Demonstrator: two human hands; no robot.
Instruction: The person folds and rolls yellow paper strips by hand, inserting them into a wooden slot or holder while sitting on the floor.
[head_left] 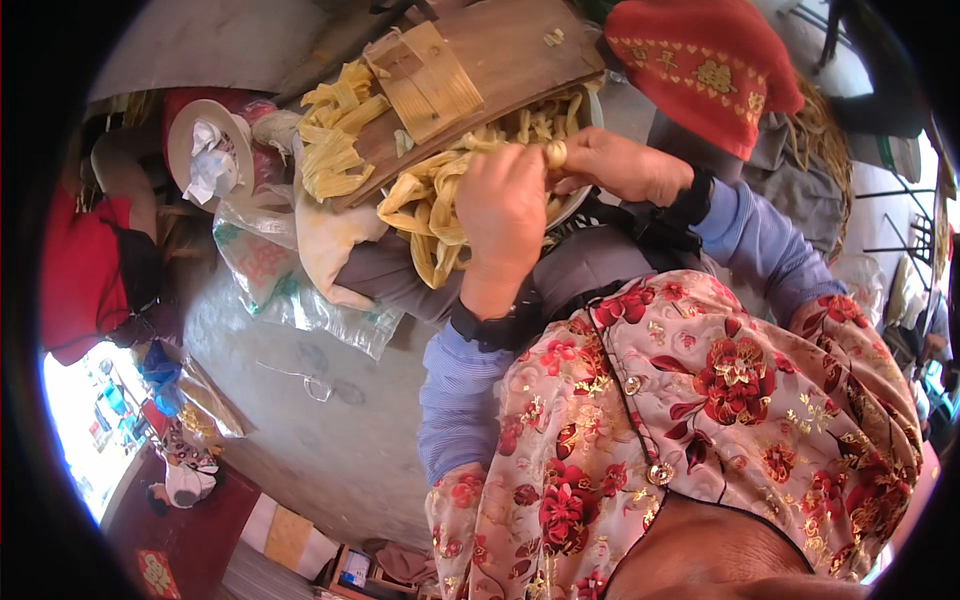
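Observation:
Over a pale basin [580, 206] on my lap, both hands meet with closed fingers. They pinch a pale yellow strip, looped like a knot [555, 153], between them. My left hand [503, 205] shows its back, so its fingertips are partly hidden. My right hand [628, 165] holds the looped end with thumb and fingers. Beneath them lies a heap of long, soft yellow strips [435, 205], folded and twisted. A wooden board [535, 45] rests across the basin. On it sit a flat, ribbed yellow stack [425, 82] and loose flat strips [335, 150] at its left end.
A red cloth with gold print [695, 65] lies at the upper right. To the left are a round pale container [180, 150] with crumpled white paper and a clear plastic bag [270, 260]. A person in red [85, 270] is at the far left.

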